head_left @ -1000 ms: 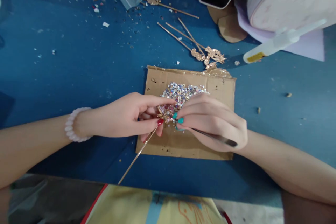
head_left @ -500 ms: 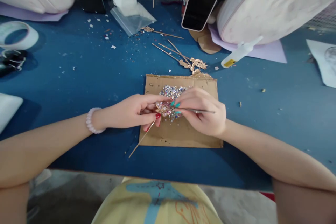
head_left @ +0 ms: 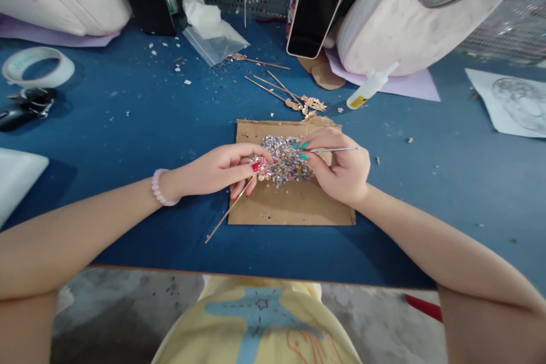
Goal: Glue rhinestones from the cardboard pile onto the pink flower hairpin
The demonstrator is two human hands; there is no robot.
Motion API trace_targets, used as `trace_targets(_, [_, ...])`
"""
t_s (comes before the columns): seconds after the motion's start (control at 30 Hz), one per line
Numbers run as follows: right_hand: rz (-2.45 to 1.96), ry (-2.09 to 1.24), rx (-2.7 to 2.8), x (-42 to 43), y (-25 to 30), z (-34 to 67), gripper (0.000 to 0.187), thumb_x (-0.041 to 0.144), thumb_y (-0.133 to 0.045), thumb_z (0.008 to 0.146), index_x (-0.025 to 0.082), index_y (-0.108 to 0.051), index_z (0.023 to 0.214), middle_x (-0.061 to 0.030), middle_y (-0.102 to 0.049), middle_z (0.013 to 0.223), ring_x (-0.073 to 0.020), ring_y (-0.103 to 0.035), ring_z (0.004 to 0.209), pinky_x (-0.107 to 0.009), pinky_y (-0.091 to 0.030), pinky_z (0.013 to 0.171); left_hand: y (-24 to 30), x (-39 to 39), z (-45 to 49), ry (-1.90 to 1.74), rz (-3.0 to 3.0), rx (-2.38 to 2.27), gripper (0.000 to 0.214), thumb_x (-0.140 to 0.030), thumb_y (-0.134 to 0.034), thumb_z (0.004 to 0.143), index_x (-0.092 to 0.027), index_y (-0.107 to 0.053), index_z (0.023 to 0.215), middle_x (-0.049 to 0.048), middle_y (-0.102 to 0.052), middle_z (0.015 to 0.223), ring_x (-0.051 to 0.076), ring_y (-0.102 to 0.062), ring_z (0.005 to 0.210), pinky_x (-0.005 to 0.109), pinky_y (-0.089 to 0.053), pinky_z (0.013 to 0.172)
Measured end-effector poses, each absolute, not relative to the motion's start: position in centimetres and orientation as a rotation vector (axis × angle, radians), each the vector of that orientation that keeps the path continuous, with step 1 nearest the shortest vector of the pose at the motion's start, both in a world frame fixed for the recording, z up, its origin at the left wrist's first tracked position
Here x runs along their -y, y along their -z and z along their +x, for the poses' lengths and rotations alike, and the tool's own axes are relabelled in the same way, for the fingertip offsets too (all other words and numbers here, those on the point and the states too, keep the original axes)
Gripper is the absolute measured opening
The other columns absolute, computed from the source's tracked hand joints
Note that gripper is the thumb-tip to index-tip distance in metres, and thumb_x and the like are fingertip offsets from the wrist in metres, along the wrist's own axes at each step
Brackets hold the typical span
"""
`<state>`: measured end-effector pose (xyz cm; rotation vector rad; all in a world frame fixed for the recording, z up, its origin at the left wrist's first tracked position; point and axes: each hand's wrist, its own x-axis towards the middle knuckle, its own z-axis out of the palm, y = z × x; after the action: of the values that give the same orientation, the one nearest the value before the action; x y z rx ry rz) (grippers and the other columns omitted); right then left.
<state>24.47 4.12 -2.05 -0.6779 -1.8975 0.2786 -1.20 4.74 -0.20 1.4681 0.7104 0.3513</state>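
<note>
L hand — fingers pinched on gold hairpin, left edge of cardboard. R hand — fingers clamped on metal pick, tip at rhinestone pile.

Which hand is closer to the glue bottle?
The right. The right hand, holding a thin metal tool, is over the cardboard, below and left of the glue bottle. The left hand, pinching a gold pin, sits farther left, beyond the sequin pile.
</note>
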Motion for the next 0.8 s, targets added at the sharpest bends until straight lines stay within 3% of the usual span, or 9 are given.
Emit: trace_targets(0.8, [-0.708,-0.359,2.06,-3.7,2.0,25.8,0.009,0.012,-0.064,0.093,0.021,-0.064,0.096,-0.0042,-0.073,0.084,-0.0173,-0.074,0.081,-0.031,-0.062,0.072,0.5,-4.6,-1.4,-0.354,1.405,-0.693,0.018,-0.026,-0.044,0.105,-0.017,-0.053,0.116,-0.0042,-0.066,0.063,0.006,-0.055,0.042,0.014,-0.044,0.044])
